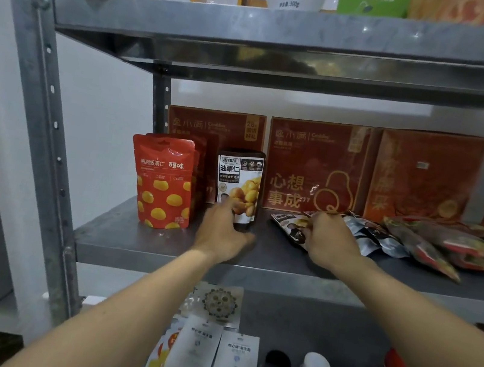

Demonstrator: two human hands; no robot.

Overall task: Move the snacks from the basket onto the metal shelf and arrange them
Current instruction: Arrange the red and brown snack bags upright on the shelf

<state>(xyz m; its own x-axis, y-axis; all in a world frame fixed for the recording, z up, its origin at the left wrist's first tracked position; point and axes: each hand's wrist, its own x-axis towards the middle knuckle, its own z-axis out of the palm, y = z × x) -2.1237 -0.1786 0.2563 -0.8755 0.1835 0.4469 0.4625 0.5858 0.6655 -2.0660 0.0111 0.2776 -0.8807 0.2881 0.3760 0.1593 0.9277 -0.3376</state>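
Brown chestnut pouch [238, 179] upright in L grip [222, 228], fingers curled round its base, mid metal shelf [161, 246]. R grip [331, 242] pinches a flat pouch [286, 220] lying w/ others on the right. Red pouch [164, 183] stands just left; red boxes [313, 163] line the back.

Just the one cam, strapped to my head, wide-angle, so the uprights bow at the edges. It faces forward and slightly down at the metal shelf [160, 253], close up. It sits below the top board, so I see that board's underside, and above the lower boards. My forearms come in from the bottom edge, and my left hand [223, 231] and right hand [329, 244] land mid-frame.
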